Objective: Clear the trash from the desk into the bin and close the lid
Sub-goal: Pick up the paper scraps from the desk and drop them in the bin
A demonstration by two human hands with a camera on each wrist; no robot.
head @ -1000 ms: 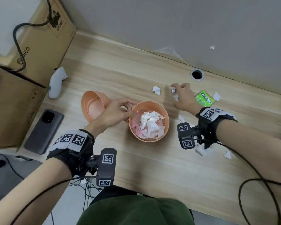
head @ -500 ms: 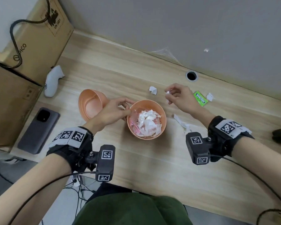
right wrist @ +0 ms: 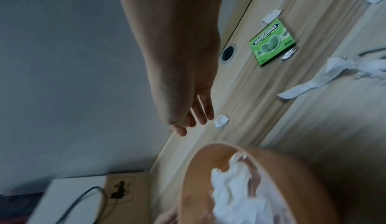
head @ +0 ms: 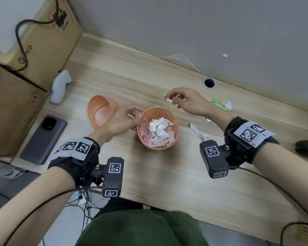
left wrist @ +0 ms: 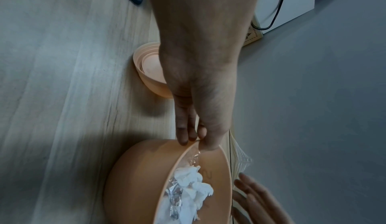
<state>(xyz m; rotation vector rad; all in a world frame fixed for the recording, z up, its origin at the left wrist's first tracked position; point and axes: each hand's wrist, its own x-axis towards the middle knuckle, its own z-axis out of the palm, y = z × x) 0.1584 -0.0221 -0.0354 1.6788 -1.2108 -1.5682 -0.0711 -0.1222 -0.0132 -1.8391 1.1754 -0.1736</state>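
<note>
Rim of bin (head: 177, 132) pinched in left fingers (left wrist: 183, 128); right fingers (right wrist: 205, 110) spread loose beside paper scrap (right wrist: 221, 121): pinch firmly, release over bin.

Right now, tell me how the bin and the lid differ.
The bin holds paper scraps; the lid is empty. The left hand pinches the bin's rim; nothing grips the lid. The bin stands upright; the lid lies tipped beside it. Both are round, peach plastic.
</note>
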